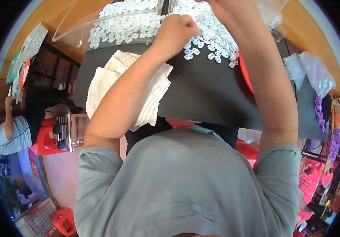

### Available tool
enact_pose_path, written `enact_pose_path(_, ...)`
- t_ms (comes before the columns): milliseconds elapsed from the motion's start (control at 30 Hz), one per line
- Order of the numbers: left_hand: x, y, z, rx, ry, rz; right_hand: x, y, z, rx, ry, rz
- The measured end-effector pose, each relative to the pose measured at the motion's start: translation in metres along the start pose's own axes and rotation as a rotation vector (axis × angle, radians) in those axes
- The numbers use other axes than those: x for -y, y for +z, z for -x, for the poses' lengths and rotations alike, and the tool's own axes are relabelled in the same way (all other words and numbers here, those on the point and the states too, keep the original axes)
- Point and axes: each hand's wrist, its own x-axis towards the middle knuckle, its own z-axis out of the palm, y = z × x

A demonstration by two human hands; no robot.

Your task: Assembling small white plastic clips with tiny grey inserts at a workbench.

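Grey shirt [193,177] fills the near centre, with both bare forearms extending from its sleeves to the far side of the black table [205,94]. White pieces [219,33], small ovals with holes, form a pile at the far centre of the table; several lie loose along its near edge.

Left hand [176,31] is positioned at the left edge of the pile. Its fingers are curled inward; whether they are clamped on a piece cannot be told. Right hand [216,4] is above the far side of the pile and is mostly cut off by the frame; whether its fingers are apart or together cannot be told.

Clear container [140,41], at far left of the pile, holds more of the same pieces. Folded cream cloth [103,85] lies on the near left of the table, partly beneath the line of the left forearm. Red curved edge [245,77] shows just left of the right forearm, which covers the remainder. Clear bag [318,73] with purple ties [319,110] rests at the right end.

At far left, a co-worker [12,136] in light blue is located beside a red stool [45,140].
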Motion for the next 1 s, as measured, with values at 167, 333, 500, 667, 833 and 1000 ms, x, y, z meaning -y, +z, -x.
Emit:
enact_pose_path(167, 0.002, 0.002, -0.001, 0.193, 0.187, -0.505, -0.008, 0.005, -0.009, -0.129, -0.114, 0.333)
enact_pose_path(333, 0.004, 0.006, 0.015, 0.217, 0.275, -0.702, -0.015, -0.113, 0.075, -0.143, -0.189, 0.994)
enact_pose_path(500, 0.007, 0.011, 0.012, 0.285, 0.199, -0.630, -0.031, -0.170, 0.142, -0.186, 0.286, 1.311)
enact_pose_path(667, 0.009, 0.026, 0.015, 0.192, 0.321, -0.575, -0.056, -0.185, 0.150, -0.024, -0.040, 1.593)
enact_pose_path(833, 0.005, 0.033, 0.019, 0.189, 0.387, -0.476, -0.065, -0.186, 0.148, -0.004, 0.005, 1.617)
enact_pose_path(1000, 0.003, 0.031, 0.018, 0.213, 0.367, -0.476, -0.061, -0.175, 0.155, -0.042, -0.061, 1.775)
